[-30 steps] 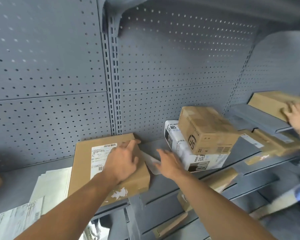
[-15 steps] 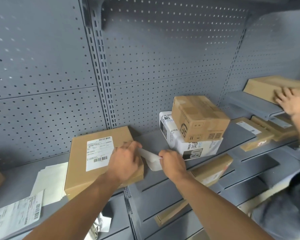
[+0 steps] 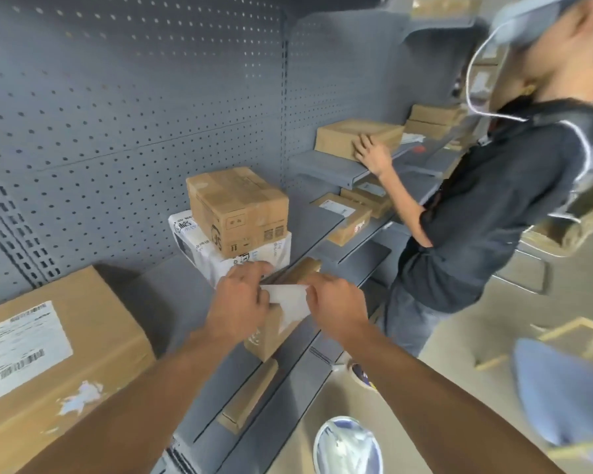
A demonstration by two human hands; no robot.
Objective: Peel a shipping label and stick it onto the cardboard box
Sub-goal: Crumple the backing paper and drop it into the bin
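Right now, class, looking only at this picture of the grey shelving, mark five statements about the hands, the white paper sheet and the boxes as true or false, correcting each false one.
1. Both the left hand and the right hand hold the white paper sheet. True.
2. The brown cardboard cube box sits on a white printed package. True.
3. The large flat cardboard box at the left has no label. False: a white barcoded label is on top.
4. The second person's hand rests on a cardboard box. True.
5. The paper sheet lies flat on the shelf. False: it is held up.
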